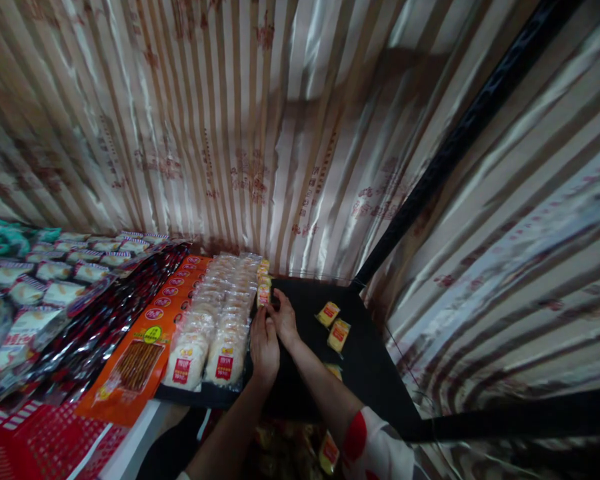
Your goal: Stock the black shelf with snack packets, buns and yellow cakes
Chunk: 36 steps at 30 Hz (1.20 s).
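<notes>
A row of small yellow snack packets (263, 295) runs back along the right side of the clear-wrapped rice crackers (225, 353). At the near end of this row, my right hand (284, 319) has its thumb and forefinger around the front packet. My left hand (265, 350) lies just left of it, fingers stretched forward, tips touching the near end of the same packet. Its palm side is hidden. On the black shelf (300, 373), right of my hands, lie two loose yellow packets (338, 335), and another is partly covered by my right forearm.
Left of the crackers lies an orange pretzel-stick bag (145, 347), then dark red packets (105, 320) and rows of white snack bags (45, 280). A red basket (45, 440) stands at the lower left. Pleated curtain (260, 133) and a black post (445, 153) bound the shelf. More yellow packets (329, 453) are below.
</notes>
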Motion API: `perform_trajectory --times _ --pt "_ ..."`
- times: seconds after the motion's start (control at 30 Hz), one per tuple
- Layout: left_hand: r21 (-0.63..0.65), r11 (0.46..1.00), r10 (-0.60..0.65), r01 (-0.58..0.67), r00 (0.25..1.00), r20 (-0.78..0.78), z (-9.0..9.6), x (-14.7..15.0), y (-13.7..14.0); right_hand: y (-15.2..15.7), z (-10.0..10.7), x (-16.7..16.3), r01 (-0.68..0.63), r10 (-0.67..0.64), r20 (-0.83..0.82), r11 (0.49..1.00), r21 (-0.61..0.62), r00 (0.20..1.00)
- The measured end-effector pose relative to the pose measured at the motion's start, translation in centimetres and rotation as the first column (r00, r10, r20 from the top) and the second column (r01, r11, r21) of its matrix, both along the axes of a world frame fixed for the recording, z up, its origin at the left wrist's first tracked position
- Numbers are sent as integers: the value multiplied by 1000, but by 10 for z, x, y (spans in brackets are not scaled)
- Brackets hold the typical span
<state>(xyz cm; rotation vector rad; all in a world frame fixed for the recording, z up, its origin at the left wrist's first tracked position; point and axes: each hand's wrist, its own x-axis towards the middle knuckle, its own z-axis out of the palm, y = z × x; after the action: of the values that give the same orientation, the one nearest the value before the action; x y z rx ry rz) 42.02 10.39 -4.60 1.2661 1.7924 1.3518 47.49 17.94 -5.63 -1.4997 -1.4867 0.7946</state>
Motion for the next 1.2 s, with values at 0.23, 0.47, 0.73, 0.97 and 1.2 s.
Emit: perform_trajectory --times 0.23,0.47,0.73,0.97,1.2 --pt "24 1000 -5 4 1000 16 -7 -1 5 7 -7 -4 -81 80 45 996 29 996" --pt "16 999 -47 45 993 104 -11 -1 4 13 -11 -5 -129 108 199 987 95 974" --pt "49 998 -52 48 995 90 -15 -1 0 11 -7 -6 -125 107 224 990 66 969" --pt "121 993 -21 17 999 32 -17 -2 -2 -3 1 -5 -40 32 234 999 29 972" --pt "37 999 -29 34 992 -126 -7 4 -16 -29 19 28 22 -57 300 993 118 952"
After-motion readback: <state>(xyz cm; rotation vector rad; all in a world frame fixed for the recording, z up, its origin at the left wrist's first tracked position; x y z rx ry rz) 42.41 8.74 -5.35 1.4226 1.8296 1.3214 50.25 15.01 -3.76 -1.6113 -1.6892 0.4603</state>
